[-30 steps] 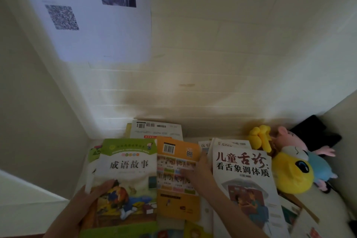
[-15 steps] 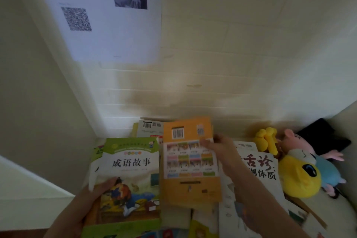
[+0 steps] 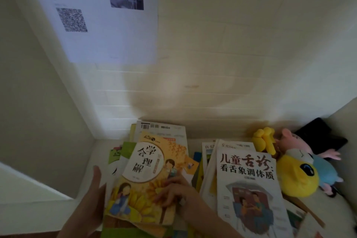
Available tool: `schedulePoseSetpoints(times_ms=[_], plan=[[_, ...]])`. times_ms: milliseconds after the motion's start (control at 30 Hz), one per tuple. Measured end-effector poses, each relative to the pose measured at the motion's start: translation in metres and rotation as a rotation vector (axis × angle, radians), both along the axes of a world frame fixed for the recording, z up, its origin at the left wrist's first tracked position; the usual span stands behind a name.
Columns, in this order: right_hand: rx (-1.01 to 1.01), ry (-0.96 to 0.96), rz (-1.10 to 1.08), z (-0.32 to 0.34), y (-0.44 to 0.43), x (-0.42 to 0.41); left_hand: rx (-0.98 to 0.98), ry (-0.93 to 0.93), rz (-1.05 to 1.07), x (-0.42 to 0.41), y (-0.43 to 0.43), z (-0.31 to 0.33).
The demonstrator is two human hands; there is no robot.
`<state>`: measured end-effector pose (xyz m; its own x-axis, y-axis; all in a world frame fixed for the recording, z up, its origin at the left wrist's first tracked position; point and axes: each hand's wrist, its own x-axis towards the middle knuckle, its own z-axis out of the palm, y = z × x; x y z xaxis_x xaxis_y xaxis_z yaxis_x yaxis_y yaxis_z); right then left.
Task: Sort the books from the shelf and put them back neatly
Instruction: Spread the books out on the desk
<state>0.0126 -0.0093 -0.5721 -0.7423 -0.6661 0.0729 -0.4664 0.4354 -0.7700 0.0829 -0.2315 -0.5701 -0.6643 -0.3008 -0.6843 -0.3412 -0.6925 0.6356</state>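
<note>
An orange-yellow book [image 3: 146, 162] with a sunflower cover lies face up on a stack at the left of the shelf. A green book [image 3: 125, 149] peeks out beneath it, and a white book with barcodes [image 3: 160, 129] lies behind. My right hand [image 3: 173, 191] rests on the orange book's lower right cover with its fingers laid flat. My left hand [image 3: 92, 197] stands with straight fingers against the stack's left edge. A white book with black and red title [image 3: 249, 189] tops a second pile on the right.
Plush toys [image 3: 297, 176], yellow, pink and blue, crowd the right end of the shelf, with a black item [image 3: 320, 135] behind them. A printed sheet with a QR code [image 3: 96, 21] hangs on the back wall. The shelf's left wall [image 3: 38, 121] stands close to the stack.
My right hand lifted the orange book, turned it front cover up and laid it on the green book. My left hand moved off the green cover to the stack's left edge.
</note>
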Motion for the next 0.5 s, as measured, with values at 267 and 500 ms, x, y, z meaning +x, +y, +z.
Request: schedulePoseSetpoints(times_ms=[267, 500], plan=[[-0.107, -0.029, 0.272, 0.005, -0.004, -0.007, -0.223, 0.005, -0.307, 0.006, -0.008, 0.0], [-0.309, -0.223, 0.17, -0.044, 0.001, 0.001, -0.112, -0.003, -0.42, 0.008, -0.001, 0.019]])
